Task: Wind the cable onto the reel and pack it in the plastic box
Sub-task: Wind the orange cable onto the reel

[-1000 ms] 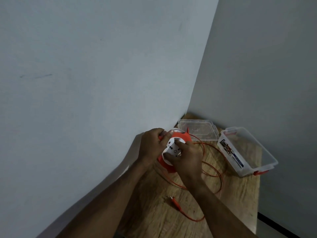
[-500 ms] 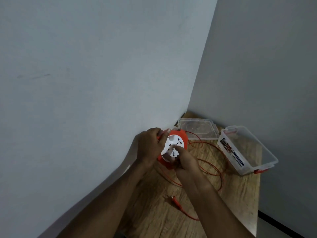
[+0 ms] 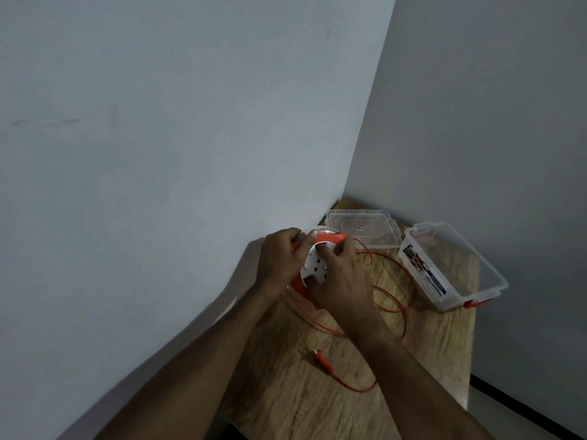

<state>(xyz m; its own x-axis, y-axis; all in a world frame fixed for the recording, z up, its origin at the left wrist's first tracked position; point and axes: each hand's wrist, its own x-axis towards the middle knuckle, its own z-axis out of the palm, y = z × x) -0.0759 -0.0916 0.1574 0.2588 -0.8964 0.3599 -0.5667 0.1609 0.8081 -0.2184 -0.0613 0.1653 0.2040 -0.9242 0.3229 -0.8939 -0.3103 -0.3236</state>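
Note:
An orange cable reel (image 3: 327,239) with a white socket face (image 3: 314,265) is held tilted above the wooden table. My left hand (image 3: 281,258) grips its orange rim from the left. My right hand (image 3: 341,277) covers the front and right side of the reel, fingers curled onto the white face. Loose loops of thin orange cable (image 3: 394,293) lie on the table to the right, ending in an orange plug (image 3: 320,358) near me. The clear plastic box (image 3: 451,268) stands open at the right.
The box's clear lid (image 3: 362,228) lies flat at the table's far corner. Grey walls close in on the left and back. The wooden table (image 3: 438,341) ends at the right, with a dark floor strip beyond it.
My right hand has turned round the reel face, from its lower edge up to its top right. The plug has slid a little across the table. My left hand keeps its grip.

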